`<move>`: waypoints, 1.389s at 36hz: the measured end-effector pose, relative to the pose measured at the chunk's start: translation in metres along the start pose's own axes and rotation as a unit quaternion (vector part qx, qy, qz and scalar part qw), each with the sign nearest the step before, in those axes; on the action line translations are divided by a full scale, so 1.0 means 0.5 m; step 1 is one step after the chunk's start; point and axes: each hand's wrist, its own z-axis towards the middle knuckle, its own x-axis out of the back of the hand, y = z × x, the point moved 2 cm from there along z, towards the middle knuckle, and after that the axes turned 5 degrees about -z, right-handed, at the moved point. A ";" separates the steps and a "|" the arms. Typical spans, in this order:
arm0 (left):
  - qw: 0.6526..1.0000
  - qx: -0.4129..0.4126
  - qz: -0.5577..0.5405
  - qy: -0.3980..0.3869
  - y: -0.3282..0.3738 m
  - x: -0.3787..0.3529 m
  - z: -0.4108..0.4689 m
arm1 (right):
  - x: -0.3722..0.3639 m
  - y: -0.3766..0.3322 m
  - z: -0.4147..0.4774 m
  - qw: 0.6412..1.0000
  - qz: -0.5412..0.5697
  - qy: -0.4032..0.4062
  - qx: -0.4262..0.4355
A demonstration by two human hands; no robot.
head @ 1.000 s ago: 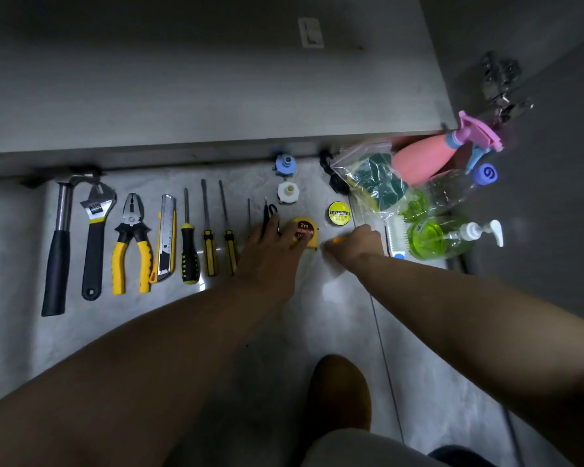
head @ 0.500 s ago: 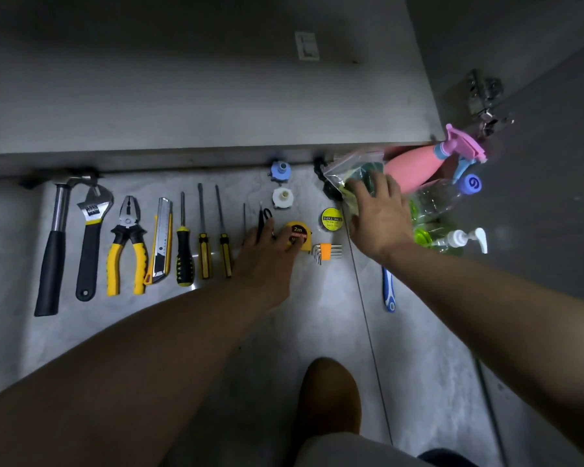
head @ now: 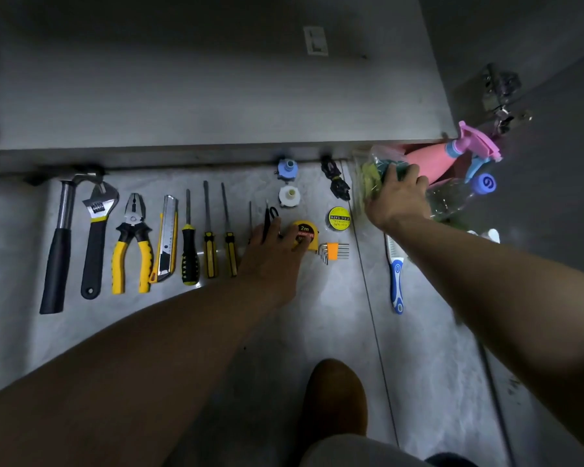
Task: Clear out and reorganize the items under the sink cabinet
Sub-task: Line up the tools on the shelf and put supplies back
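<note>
Tools lie in a row on the grey floor in front of the cabinet: hammer [head: 58,257], wrench [head: 95,241], yellow pliers [head: 132,244], utility knife [head: 167,241] and three screwdrivers [head: 189,251]. My left hand [head: 273,254] rests flat on the floor, fingertips touching the yellow tape measure [head: 305,232]. An orange hex key set [head: 332,252] lies just right of it. At the cabinet opening my right hand [head: 398,200] grips a clear plastic bag [head: 373,173] of green sponges, beside a pink spray bottle [head: 429,161].
A tape roll [head: 339,218], blue fitting [head: 287,168], white fitting [head: 289,196] and black clips [head: 334,180] lie near the cabinet base. A blue-handled brush [head: 397,281] lies under my right forearm. A clear bottle [head: 452,197] lies by the bag. My shoe [head: 334,399] is below.
My right hand let go of the hex key set beside the tape measure, reached up right and closed on the sponge bag. My left hand stayed in place.
</note>
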 end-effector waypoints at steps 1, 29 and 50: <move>1.000 0.000 0.001 0.001 0.000 0.001 -0.001 | 0.002 -0.002 0.004 1.000 0.001 0.004 -0.001; 0.997 -0.025 0.058 0.048 -0.003 -0.007 0.002 | -0.065 0.014 -0.073 0.925 -0.292 0.067 0.235; 0.969 0.194 -0.136 -0.070 -0.290 0.227 -0.266 | 0.104 -0.311 -0.271 0.845 -0.094 -0.168 0.498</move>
